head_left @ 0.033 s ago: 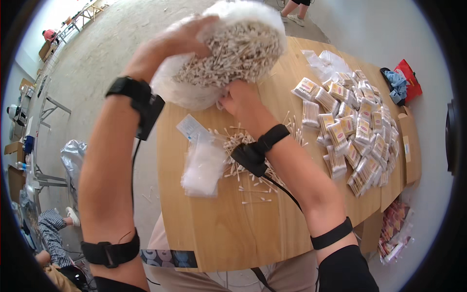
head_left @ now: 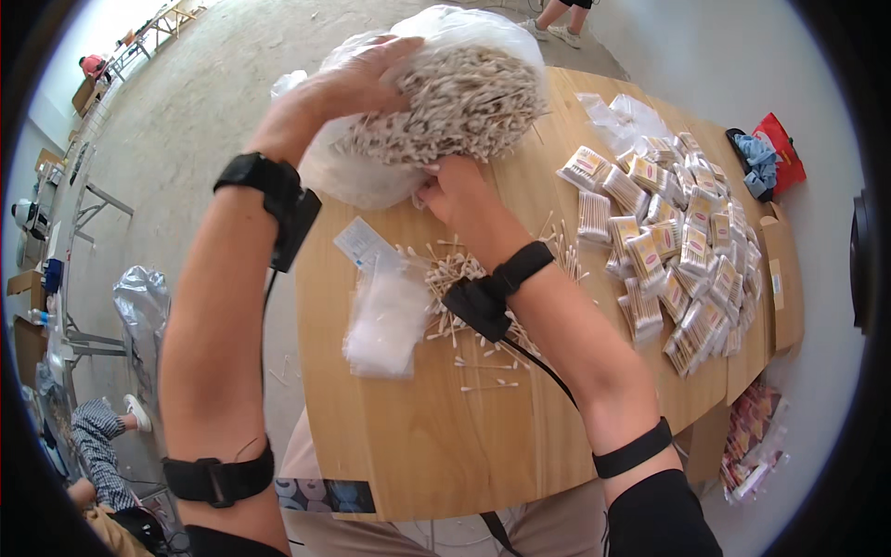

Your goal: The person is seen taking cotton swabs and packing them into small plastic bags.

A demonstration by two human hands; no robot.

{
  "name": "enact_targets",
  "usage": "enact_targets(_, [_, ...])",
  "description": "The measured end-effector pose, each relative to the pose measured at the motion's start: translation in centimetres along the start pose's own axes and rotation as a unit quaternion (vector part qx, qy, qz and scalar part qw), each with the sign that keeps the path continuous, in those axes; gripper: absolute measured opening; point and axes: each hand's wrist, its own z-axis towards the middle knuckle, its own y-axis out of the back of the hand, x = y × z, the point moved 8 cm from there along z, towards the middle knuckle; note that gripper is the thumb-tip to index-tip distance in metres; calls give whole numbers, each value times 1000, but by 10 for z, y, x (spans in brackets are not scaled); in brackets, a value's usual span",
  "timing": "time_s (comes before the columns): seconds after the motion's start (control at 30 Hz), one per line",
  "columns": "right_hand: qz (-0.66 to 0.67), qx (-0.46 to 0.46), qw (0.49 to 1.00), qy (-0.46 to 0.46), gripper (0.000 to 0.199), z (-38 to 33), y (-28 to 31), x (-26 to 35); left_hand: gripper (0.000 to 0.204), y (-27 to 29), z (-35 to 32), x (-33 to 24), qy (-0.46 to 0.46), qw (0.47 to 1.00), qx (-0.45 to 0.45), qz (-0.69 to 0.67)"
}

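Observation:
A big clear plastic bag (head_left: 367, 181) full of loose cotton swabs (head_left: 464, 102) lies tilted at the table's far edge, its mouth toward me. My left hand (head_left: 348, 88) rests on the bag's left side against the swabs, fingers stretched out and thumb apart. At the lower rim of the mouth, my right hand (head_left: 450, 190) is closed on the bag's plastic; its fingertips are partly hidden. Below that hand, loose swabs (head_left: 455, 269) lie scattered on the wooden table. Beside them is a stack of small clear bags (head_left: 385, 320) with a printed card (head_left: 362, 243) at its top.
To the right, many small packs of swabs (head_left: 691, 232) are heaped on the table (head_left: 445, 446), with a crumpled clear bag (head_left: 622, 116) behind. A cardboard box (head_left: 781, 278) stands at the right edge. Another person's legs (head_left: 561, 20) show beyond the table.
My left hand and forearm have shifted slightly to the right, and the hand is less blurred. The swabs in the bag's mouth sit slightly differently. My right hand stays nearly in place.

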Motion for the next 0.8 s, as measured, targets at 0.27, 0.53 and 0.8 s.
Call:
enact_targets(0.27, [-127, -70, 989, -33, 28, -27, 0, 10, 75, -6, 7, 2, 32, 999, -16, 21])
enact_targets(0.53, [-633, -204, 666, 337, 33, -103, -20, 129, 66, 2, -25, -12, 91, 994, -21, -49])
enact_targets(0.8, [-721, -83, 532, 437, 30, -127, -56, 124, 51, 30, -81, -59, -22, 978, -179, 101])
